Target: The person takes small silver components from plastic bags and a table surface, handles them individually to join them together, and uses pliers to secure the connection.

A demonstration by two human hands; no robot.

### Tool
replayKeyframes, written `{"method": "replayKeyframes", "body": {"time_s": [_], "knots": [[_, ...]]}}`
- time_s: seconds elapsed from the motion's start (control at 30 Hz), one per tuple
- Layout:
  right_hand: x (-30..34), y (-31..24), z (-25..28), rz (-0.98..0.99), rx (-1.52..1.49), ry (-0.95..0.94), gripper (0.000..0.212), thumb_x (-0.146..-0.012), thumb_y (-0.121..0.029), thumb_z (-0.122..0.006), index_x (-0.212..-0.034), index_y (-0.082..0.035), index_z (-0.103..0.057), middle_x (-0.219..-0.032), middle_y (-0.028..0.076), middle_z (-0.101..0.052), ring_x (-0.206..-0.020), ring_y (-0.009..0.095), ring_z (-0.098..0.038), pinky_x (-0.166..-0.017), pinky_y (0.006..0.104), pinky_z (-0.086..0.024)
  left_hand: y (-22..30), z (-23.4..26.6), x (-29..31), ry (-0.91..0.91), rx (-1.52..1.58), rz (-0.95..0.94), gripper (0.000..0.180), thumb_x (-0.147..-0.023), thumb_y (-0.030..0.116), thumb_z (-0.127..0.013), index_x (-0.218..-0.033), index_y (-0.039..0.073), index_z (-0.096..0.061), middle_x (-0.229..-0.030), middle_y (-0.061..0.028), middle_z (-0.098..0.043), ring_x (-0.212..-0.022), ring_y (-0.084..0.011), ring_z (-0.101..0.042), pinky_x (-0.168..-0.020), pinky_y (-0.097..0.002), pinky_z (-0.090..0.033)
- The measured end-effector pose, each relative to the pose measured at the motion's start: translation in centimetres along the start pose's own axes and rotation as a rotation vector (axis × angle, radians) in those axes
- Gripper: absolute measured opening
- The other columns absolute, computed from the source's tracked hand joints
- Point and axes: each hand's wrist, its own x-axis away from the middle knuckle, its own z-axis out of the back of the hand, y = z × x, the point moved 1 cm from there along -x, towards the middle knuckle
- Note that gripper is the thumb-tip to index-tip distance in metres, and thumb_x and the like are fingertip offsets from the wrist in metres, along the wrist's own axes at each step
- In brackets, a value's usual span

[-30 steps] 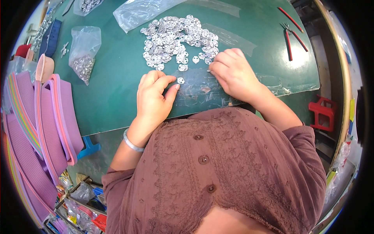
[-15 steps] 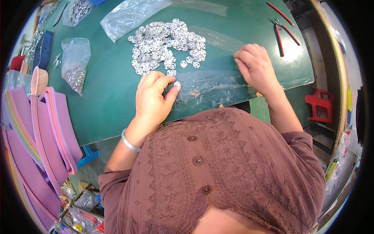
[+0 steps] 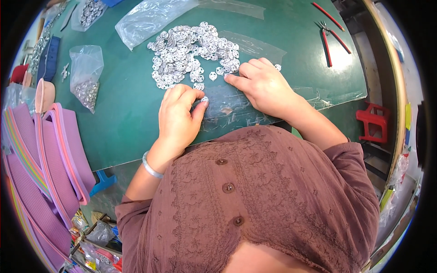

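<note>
A small round silver openwork charm (image 3: 205,99) sits between the thumb and index finger of my left hand (image 3: 177,109), closed in a pinch at the table's near side. Just beyond that hand spreads a heap of similar charms (image 3: 180,52). My right hand (image 3: 264,84) reaches to the heap's right edge, one finger stretched toward the tabletop and the others bent; no held charm shows. Its fingertip is beside a few loose charms (image 3: 212,76). Another single charm (image 3: 277,67) lies on the table, right of my right hand.
The green table (image 3: 127,132) carries an empty-looking clear bag (image 3: 154,20), a bag of small metal pieces (image 3: 85,86), and red-handled pliers (image 3: 325,38) at far right. Purple straps (image 3: 68,150) hang at the left. A red stool (image 3: 373,122) stands off the right edge.
My right hand has moved left, from the table's right part to the heap's edge. A single charm now shows where that hand was. My left hand keeps its pinch.
</note>
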Motion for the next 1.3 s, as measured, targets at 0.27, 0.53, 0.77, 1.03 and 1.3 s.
{"method": "replayKeyframes", "body": {"time_s": [0.27, 0.53, 0.77, 1.03, 1.3], "knots": [[2.3, 2.1, 2.1, -0.056, 0.004, 0.039, 0.014, -0.065, -0.005, -0.054, -0.077, -0.007, -0.061, -0.072, 0.005, -0.048, -0.074, 0.023, -0.049, -0.068, 0.0324, -0.038, -0.1, 0.4, 0.3, 0.018, 0.027, -0.017, 0.017, -0.067, 0.000, -0.065, -0.083, 0.003, -0.060, -0.078, -0.0071, -0.053, -0.075, -0.0242, -0.050, -0.066, -0.0312, -0.041], [-0.6, 1.2, 0.9, -0.045, -0.021, 0.116, 0.024, -0.070, -0.006, -0.052, -0.092, -0.006, -0.061, -0.085, 0.008, -0.052, -0.083, 0.025, -0.050, -0.075, 0.0338, -0.040, 1.3, -0.1, -2.6, -0.068, -0.242, -0.217, 0.027, -0.072, 0.009, -0.060, -0.099, 0.007, -0.061, -0.106, -0.0085, -0.053, -0.096, -0.0276, -0.047, -0.084, -0.0375, -0.035], [-0.4, 2.1, 1.1, -0.025, -0.191, 0.003, 0.025, -0.070, -0.006, -0.053, -0.093, -0.009, -0.063, -0.092, 0.008, -0.053, -0.088, 0.025, -0.049, -0.077, 0.0343, -0.039, 1.1, 0.2, -3.1, -0.087, -0.310, -0.239, 0.022, -0.072, 0.009, -0.060, -0.093, 0.009, -0.063, -0.105, -0.0065, -0.054, -0.099, -0.0275, -0.046, -0.085, -0.0385, -0.033], [0.1, 2.6, 1.3, -0.073, -0.206, 0.116, 0.017, -0.072, -0.004, -0.055, -0.087, -0.005, -0.063, -0.089, 0.007, -0.054, -0.086, 0.025, -0.050, -0.075, 0.0337, -0.039, 1.2, 0.2, -3.0, -0.081, -0.278, -0.248, 0.020, -0.072, 0.007, -0.059, -0.091, 0.009, -0.063, -0.105, -0.0076, -0.053, -0.099, -0.0276, -0.046, -0.086, -0.0386, -0.032], [0.9, 2.6, 1.8, -0.090, -0.187, 0.135, 0.013, -0.070, -0.003, -0.056, -0.081, -0.004, -0.062, -0.082, 0.006, -0.054, -0.080, 0.025, -0.050, -0.073, 0.0346, -0.040, 1.4, -0.4, -3.5, -0.123, -0.301, -0.312, 0.024, -0.071, 0.006, -0.059, -0.094, 0.011, -0.063, -0.107, -0.0101, -0.052, -0.099, -0.0295, -0.046, -0.088, -0.0391, -0.032]]}}
